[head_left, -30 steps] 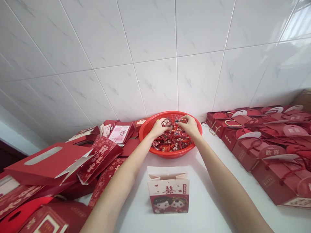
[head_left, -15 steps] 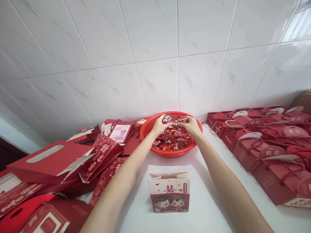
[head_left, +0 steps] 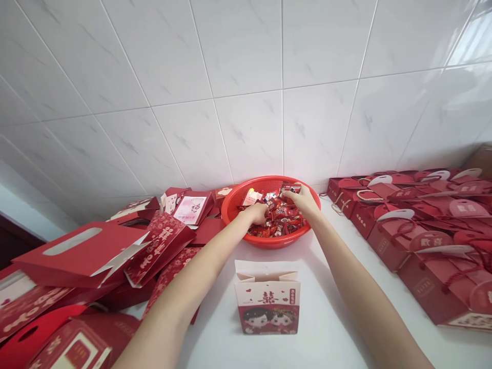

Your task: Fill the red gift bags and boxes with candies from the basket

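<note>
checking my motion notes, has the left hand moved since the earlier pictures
Yes. Against the red basket, the left hand has shifted toward the near rim, lower in the view, its fingertips now among the wrapped packets.

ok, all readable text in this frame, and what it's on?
"囍": front of the standing bag
"歡喜": tag on a right-side box
Too small or blurred: small red label on that bag, candy wrappers, pink card
</note>
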`<state>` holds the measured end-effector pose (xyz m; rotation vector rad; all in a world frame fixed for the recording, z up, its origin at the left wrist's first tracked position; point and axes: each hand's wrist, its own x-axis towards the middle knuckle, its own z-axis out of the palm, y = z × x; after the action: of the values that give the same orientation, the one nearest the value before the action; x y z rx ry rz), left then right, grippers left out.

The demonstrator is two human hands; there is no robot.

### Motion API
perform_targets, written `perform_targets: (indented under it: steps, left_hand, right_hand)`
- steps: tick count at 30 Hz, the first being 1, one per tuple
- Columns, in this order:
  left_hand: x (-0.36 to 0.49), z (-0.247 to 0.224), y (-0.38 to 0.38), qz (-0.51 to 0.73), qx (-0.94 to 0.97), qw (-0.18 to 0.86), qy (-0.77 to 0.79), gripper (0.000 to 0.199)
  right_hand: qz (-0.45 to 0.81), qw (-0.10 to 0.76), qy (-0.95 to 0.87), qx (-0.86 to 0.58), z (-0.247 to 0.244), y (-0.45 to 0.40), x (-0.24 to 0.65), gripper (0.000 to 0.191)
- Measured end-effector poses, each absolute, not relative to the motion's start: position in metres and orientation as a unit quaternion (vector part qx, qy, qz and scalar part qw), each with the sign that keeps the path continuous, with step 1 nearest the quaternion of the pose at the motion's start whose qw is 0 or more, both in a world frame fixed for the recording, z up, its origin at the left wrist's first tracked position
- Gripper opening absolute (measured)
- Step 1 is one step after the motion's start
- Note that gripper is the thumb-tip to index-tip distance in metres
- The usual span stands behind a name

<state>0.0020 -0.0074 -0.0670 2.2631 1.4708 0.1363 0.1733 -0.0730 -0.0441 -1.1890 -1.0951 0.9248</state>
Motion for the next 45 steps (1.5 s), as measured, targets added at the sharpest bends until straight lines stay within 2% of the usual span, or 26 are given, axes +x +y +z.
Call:
perform_targets:
  steps: [5,10,16,21,24,29,34,36,38,40,45]
  left_hand:
    - [0.003,-0.061,-0.012,0.083,0.812,0.22,0.534,0.013]
    - [0.005,-0.055,-0.014,0.154,0.8,0.191,0.548,0.017]
    - [0.003,-0.05,-0.019,0.203,0.789,0.131,0.564,0.025]
    - [0.005,-0.05,-0.029,0.072,0.843,0.214,0.489,0.018]
    - [0.006,-0.05,-0.032,-0.008,0.851,0.243,0.466,0.03]
    - [0.005,-0.049,-0.033,-0.034,0.868,0.221,0.442,0.028]
    - [0.01,-0.045,-0.039,-0.113,0.859,0.262,0.424,0.037]
    - [0.01,-0.046,-0.042,-0.121,0.853,0.276,0.426,0.03]
    - [0.009,-0.047,-0.041,-0.102,0.854,0.286,0.423,0.022]
    - [0.007,-0.05,-0.038,-0.038,0.859,0.283,0.425,0.023]
    - [0.003,-0.055,-0.024,0.242,0.837,0.204,0.447,0.037]
  right_hand:
    - [0.424,0.611,-0.481,-0.464,-0.047,-0.072,0.175,0.019]
    - [0.484,0.623,-0.448,-0.421,-0.046,-0.073,0.177,0.021]
    - [0.519,0.612,-0.401,-0.443,-0.043,-0.075,0.179,0.019]
    - [0.516,0.61,-0.411,-0.439,-0.046,-0.073,0.179,0.022]
    - [0.512,0.608,-0.41,-0.447,-0.047,-0.072,0.179,0.023]
    - [0.498,0.597,-0.426,-0.463,-0.049,-0.072,0.179,0.025]
    - [0.501,0.587,-0.421,-0.476,-0.047,-0.075,0.178,0.023]
    - [0.499,0.582,-0.417,-0.489,-0.046,-0.076,0.177,0.023]
    - [0.501,0.574,-0.411,-0.501,-0.044,-0.077,0.177,0.024]
    - [0.506,0.576,-0.404,-0.498,-0.042,-0.079,0.176,0.021]
    - [0.544,0.582,-0.377,-0.472,-0.034,-0.083,0.176,0.003]
